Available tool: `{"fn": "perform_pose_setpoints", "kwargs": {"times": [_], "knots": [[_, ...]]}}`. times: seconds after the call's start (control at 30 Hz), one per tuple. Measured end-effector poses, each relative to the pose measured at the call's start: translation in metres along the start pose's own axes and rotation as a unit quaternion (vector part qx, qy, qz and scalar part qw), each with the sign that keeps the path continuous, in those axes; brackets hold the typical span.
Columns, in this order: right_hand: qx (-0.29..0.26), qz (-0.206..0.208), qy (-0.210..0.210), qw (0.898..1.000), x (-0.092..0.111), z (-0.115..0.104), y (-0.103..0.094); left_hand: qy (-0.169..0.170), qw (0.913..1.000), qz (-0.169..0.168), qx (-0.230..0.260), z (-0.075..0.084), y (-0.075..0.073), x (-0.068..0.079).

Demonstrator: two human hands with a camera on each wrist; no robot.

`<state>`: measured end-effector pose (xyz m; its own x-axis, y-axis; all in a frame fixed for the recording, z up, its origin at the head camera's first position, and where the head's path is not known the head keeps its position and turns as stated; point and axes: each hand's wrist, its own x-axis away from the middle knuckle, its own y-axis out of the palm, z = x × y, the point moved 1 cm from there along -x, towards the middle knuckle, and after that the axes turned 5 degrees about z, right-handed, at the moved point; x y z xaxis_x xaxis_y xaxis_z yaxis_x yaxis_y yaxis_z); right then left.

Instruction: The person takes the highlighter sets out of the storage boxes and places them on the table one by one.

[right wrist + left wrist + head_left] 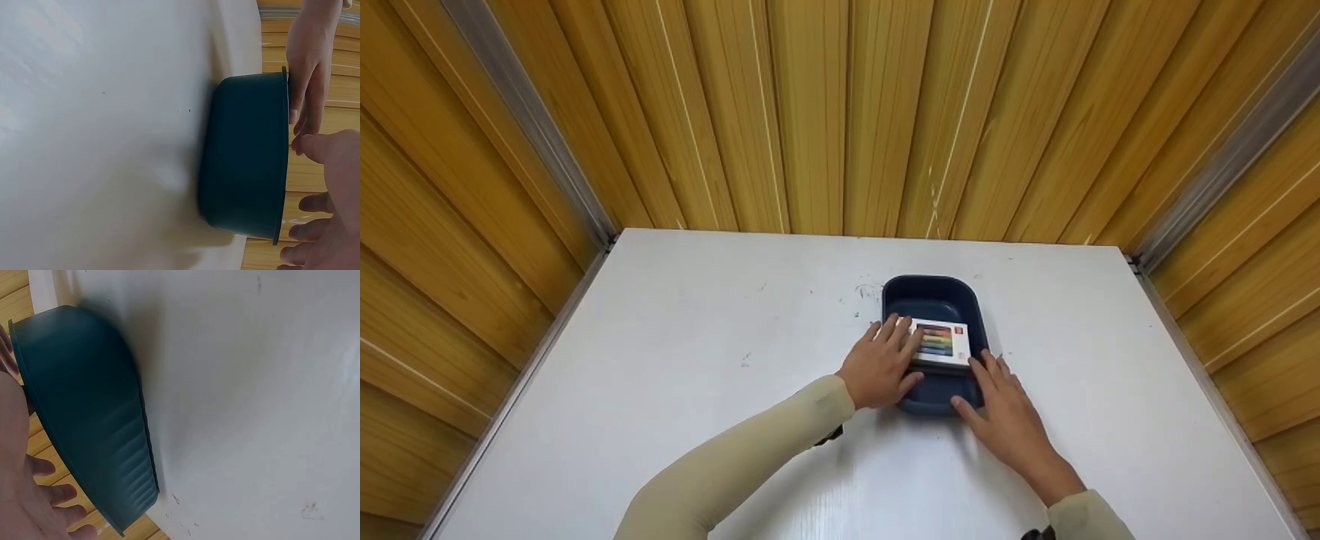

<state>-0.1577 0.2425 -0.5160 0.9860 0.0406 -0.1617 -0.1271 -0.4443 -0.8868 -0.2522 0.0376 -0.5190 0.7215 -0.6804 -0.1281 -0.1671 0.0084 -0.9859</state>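
The red label [958, 330] on the white box [940, 345] is illegibly small.

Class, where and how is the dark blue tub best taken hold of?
Likely the rim along both long walls, left hand from the left, right hand from the right: the tub stands upright, flares toward its lip, and the box covers its middle.

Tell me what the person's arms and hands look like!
The left sleeve and right sleeve are plain pale khaki, ending near the wrists. The left hand and right hand wear no gloves. A small black thing peeks out near each cuff; I can't tell what.
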Motion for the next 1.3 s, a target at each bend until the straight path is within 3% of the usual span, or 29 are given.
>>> {"fn": "perform_pose_setpoints", "kwargs": {"times": [0.53,0.93,1.3], "knots": [[-0.020,-0.034,0.024,0.999,0.002,0.004,-0.003,-0.008,0.9999,-0.005,-0.008,-0.004,0.003,-0.006],[-0.007,-0.046,0.035,0.998,0.001,0.008,-0.003,-0.012,0.9994,-0.031,-0.005,-0.008,0.003,-0.010],[-0.001,-0.067,0.049,0.997,-0.002,0.014,-0.003,-0.004,0.9998,-0.019,-0.010,-0.008,0.003,-0.015]]}}
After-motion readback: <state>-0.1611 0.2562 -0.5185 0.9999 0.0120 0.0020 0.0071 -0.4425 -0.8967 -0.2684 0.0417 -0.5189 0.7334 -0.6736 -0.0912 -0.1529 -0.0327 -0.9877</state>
